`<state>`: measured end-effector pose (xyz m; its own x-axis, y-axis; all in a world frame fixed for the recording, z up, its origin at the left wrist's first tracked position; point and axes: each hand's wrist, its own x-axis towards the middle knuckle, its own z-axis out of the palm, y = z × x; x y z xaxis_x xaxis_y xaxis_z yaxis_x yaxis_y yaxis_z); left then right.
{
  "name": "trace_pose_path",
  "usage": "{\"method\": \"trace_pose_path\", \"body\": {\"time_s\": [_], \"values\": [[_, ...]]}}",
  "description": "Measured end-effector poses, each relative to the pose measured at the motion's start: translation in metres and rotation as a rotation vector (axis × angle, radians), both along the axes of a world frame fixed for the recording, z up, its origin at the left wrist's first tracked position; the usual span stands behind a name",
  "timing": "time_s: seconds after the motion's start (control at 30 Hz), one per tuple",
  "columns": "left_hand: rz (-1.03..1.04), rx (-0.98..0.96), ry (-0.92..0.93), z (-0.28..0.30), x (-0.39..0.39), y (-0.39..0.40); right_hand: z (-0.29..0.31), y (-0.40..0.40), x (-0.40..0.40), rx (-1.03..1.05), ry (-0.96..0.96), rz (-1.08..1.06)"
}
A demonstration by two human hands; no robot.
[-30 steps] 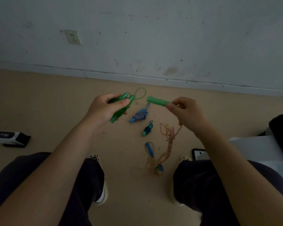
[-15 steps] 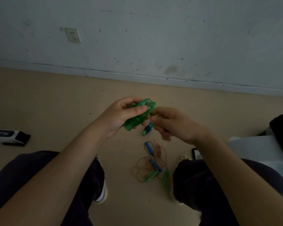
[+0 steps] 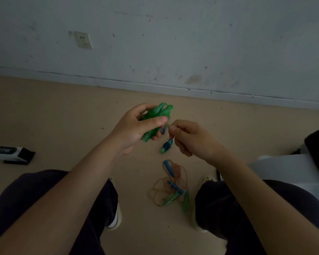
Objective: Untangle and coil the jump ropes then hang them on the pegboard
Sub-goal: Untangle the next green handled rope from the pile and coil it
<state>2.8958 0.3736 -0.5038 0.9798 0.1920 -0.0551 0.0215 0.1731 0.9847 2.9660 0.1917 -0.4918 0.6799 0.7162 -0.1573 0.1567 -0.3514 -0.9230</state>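
Both hands have closed together since a second ago, the right hand [image 3: 190,138] giving up its green handle, which now sits bundled with its twin. Left hand [image 3: 136,129] grips the green rope [image 3: 156,116] coil, handles side by side. Right fingers pinch something thin at the bundle's edge, probably cord; too small to tell. Light, springy plastic, likely to uncoil, so hold across the wraps. Another tangle [image 3: 170,188] lies on the floor [image 3: 63,116] between the knees.

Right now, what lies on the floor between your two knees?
In the head view, a tangled orange rope with blue handles and green handles lies on the bare floor between the knees.
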Motion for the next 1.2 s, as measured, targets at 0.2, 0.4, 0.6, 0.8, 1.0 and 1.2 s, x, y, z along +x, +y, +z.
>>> {"method": "trace_pose_path", "body": {"time_s": [0.2, 0.4, 0.6, 0.8, 1.0, 1.2], "values": [[0.238, 0.021, 0.005, 0.006, 0.002, 0.015, -0.002, 0.0, -0.001, -0.114, -0.087, 0.022], [0.397, 0.094, 0.096, -0.004, 0.005, 0.02, 0.002, -0.001, -0.002, -0.04, -0.288, 0.017], [0.415, 0.305, 0.212, -0.021, 0.012, 0.018, -0.003, 0.002, -0.004, 0.022, -0.5, 0.034], [-0.161, 0.405, 0.22, -0.025, 0.007, -0.005, 0.007, -0.013, 0.013, 0.164, -0.487, -0.093], [-0.418, 0.327, 0.226, -0.02, 0.004, -0.015, 0.011, -0.012, 0.013, 0.245, -0.259, -0.127], [-0.422, 0.595, 0.251, -0.017, 0.003, -0.027, 0.009, -0.006, 0.01, 0.317, 0.041, -0.145]]}}
